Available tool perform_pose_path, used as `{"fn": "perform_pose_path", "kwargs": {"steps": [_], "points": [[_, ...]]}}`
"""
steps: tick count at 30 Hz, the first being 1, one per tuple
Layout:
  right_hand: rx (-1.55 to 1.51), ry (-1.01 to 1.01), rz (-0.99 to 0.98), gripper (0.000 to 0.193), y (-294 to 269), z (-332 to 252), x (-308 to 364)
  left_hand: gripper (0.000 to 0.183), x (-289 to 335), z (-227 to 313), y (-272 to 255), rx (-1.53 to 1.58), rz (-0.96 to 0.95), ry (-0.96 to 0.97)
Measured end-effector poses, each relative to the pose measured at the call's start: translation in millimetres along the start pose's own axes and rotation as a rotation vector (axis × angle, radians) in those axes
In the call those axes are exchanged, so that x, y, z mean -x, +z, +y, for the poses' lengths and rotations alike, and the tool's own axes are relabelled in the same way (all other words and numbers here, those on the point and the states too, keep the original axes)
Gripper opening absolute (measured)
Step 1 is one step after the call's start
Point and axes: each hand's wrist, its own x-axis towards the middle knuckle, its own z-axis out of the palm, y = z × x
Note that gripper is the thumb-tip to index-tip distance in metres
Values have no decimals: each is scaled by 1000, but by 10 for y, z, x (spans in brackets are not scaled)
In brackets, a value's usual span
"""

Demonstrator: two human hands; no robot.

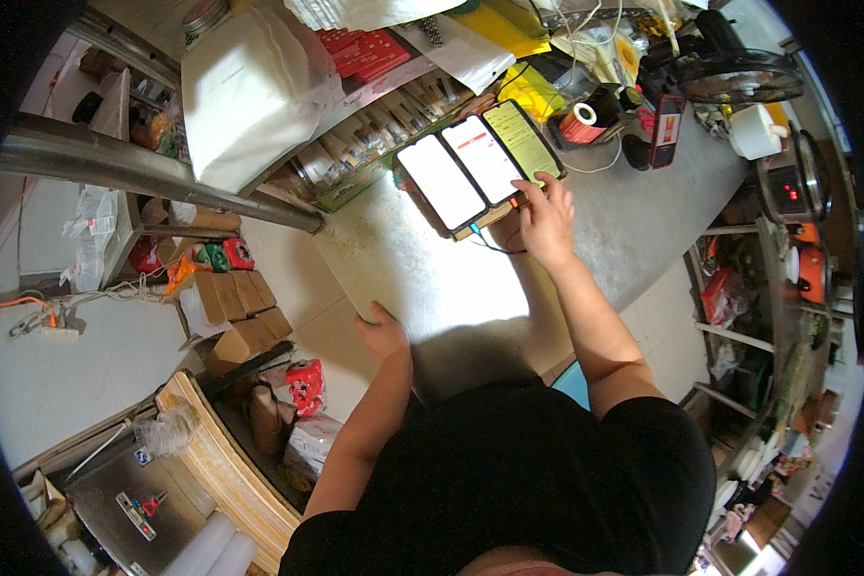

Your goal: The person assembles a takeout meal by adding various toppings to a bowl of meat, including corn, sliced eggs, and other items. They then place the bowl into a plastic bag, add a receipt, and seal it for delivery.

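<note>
Three smartphones stand side by side at the far middle of the metal table (605, 245). The left phone (442, 180) has a nearly blank white screen, the middle phone (485, 158) a white screen with a red band, and the right phone (523, 139) a yellow-green screen. My right hand (549, 226) is over the lower ends of the middle and right phones, fingers apart and bent, fingertips at the screens; exact contact is unclear. My left hand (384, 336) rests at the table's left edge, empty, thumb and fingers apart. Charging cables (494, 248) run from the phones' lower ends.
Behind the phones is a rack (365, 144) of small packets. A large white plastic-wrapped stack (250, 106) stands at left. A black fan (739, 77), red-labelled roll (581, 123) and white mug (756, 132) sit at far right. Cardboard boxes (235, 298) lie left of the table.
</note>
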Motion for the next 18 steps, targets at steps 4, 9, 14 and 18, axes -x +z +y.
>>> {"fn": "perform_pose_path", "kwargs": {"steps": [4, 9, 14, 18], "points": [[30, -51, -11, 39, -31, -107, -152, 58, 10, 1, -9, -34, 10, 0], [53, -84, -10, 41, 11, -165, -381, 60, -6, 1, -18, -27, -5, 18], [58, -87, -8, 40, 52, -176, -430, 62, 30, 70, -67, -30, -10, 5], [68, -87, -7, 39, 77, -156, -435, 62, 38, 62, -58, -24, -20, -23]]}}
